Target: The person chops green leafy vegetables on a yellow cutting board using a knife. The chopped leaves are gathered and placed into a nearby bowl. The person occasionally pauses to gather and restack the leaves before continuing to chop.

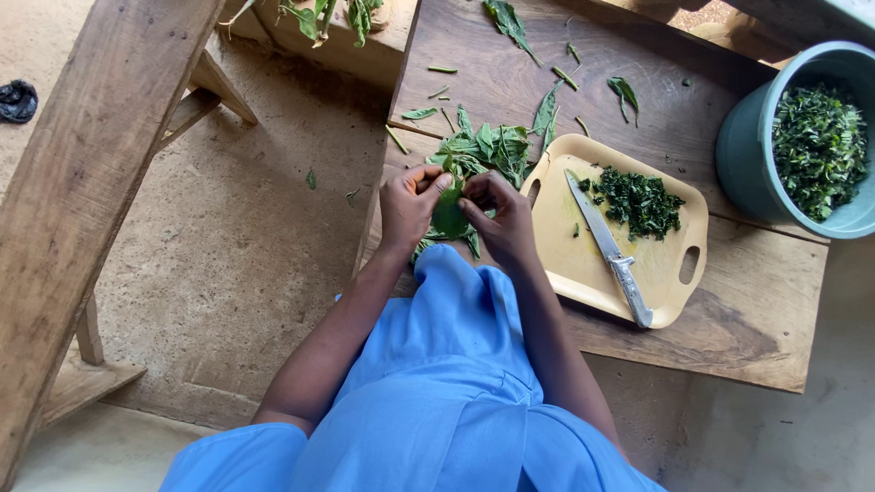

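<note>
Head view: both hands work at the near left edge of the wooden table (729, 319). The left hand (407, 205) and right hand (499, 219) are curled, fingertips pinching a bundle of green leaves (449, 217) between them, beside the loose leaf pile (488, 146). Judged step: gathering leaves for cutting. The knife (606, 246) lies unheld on the yellow tray (574, 264) beside chopped greens (643, 202); next comes a firm roll.

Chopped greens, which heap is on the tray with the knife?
The smaller heap of chopped greens lies on the yellow tray beside the knife; the larger fills the green bucket.
</note>
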